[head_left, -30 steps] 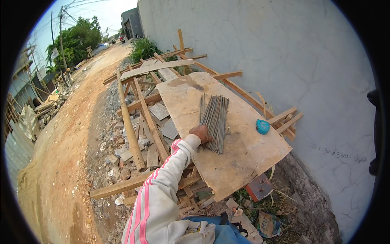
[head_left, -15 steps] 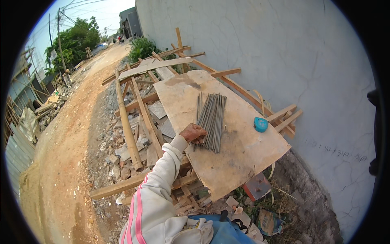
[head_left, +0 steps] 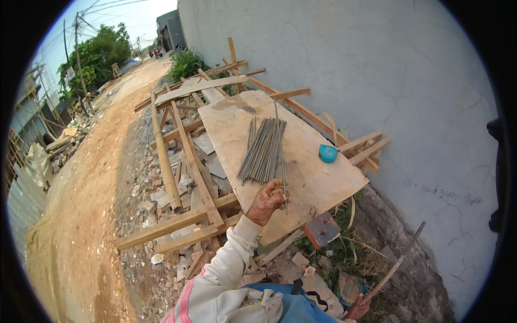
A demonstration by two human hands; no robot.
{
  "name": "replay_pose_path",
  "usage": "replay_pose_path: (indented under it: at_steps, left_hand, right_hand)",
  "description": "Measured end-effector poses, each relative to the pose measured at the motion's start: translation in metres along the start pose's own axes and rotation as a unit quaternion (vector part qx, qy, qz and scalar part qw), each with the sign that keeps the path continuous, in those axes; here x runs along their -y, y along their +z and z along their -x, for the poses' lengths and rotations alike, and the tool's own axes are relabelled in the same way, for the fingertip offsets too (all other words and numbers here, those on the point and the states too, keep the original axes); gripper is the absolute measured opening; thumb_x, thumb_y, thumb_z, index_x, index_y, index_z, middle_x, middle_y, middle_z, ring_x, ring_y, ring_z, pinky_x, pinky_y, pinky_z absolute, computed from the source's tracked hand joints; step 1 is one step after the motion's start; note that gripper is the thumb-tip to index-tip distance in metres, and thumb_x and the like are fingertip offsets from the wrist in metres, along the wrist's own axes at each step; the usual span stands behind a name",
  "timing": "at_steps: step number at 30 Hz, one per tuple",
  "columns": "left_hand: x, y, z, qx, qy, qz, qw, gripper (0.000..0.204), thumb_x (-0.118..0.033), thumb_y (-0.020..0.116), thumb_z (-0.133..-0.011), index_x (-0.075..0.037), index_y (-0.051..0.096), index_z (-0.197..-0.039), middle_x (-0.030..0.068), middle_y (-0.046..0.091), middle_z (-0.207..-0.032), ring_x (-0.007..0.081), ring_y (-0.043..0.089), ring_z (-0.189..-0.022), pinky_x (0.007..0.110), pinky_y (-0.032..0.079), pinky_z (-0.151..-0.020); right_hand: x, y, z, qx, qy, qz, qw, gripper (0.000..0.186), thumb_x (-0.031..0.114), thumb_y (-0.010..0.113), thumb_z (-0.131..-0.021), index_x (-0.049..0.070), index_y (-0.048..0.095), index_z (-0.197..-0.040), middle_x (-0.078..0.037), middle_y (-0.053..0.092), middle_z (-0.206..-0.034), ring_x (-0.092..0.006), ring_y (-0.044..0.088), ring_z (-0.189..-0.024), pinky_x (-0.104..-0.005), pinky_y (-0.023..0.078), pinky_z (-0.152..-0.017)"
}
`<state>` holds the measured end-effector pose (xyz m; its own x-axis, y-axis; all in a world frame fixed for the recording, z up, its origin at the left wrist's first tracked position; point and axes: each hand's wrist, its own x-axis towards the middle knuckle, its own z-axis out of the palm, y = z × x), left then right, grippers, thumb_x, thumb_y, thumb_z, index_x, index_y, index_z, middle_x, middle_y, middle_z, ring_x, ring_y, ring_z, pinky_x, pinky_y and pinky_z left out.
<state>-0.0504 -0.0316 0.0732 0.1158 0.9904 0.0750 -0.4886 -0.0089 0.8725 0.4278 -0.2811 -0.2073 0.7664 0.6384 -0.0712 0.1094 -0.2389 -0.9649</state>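
My left hand [head_left: 268, 202] pinches a single thin metal rod [head_left: 279, 142], which points away from me over the board. Just left of that rod lies a bundle of similar grey rods [head_left: 263, 151] on the worn plywood board [head_left: 323, 185]. At the lower right edge my right hand [head_left: 356, 308], partly cut off, grips a long narrow brownish bar [head_left: 396, 266]. The bar slants up and right to a dark tip; its exact kind I cannot make out. A turquoise tape measure [head_left: 327, 153] rests near the board's right edge.
Timber beams [head_left: 161, 229] and a bamboo pole [head_left: 166, 156] lie beside the board over rubble [head_left: 148, 204]. A cracked grey wall [head_left: 377, 70] runs along the right. Below the board sits a red block [head_left: 322, 230]. A dirt road [head_left: 91, 177] stretches along the left.
My left hand has moved from the bundle toward the board's near edge, with one rod in it. The bundle now lies more slanted. My right hand and its bar have come into view.
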Motion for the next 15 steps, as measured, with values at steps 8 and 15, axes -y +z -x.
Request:
replay_pose_path:
  at_steps: [8,15]
  left_hand:
    - [0.059,0.095,0.037,0.005,-0.008,-0.011,1.0,0.027,-0.022,0.066,-0.099,-0.008,0.059,-0.122,0.0028,0.069,-0.094,0.0092,0.063,-0.069,0.026,0.054,-0.065]
    - [0.164,0.157,0.099,0.038,-0.093,-0.056,0.993,0.017,-0.023,0.062,-0.102,-0.007,0.059,-0.108,0.0055,0.071,-0.096,0.011,0.068,-0.074,0.026,0.057,-0.068]
  right_hand:
    - [0.205,-0.001,0.017,0.239,0.064,-0.118,0.962,0.028,0.029,0.07,-0.098,0.004,0.059,-0.098,0.001,0.048,-0.061,-0.0094,0.045,-0.044,-0.0267,0.037,-0.041]
    - [0.238,0.003,0.029,0.322,-0.098,0.003,0.942,0.04,0.033,0.07,-0.097,-0.003,0.065,-0.113,-0.003,0.062,-0.074,-0.0102,0.056,-0.059,-0.026,0.045,-0.054]
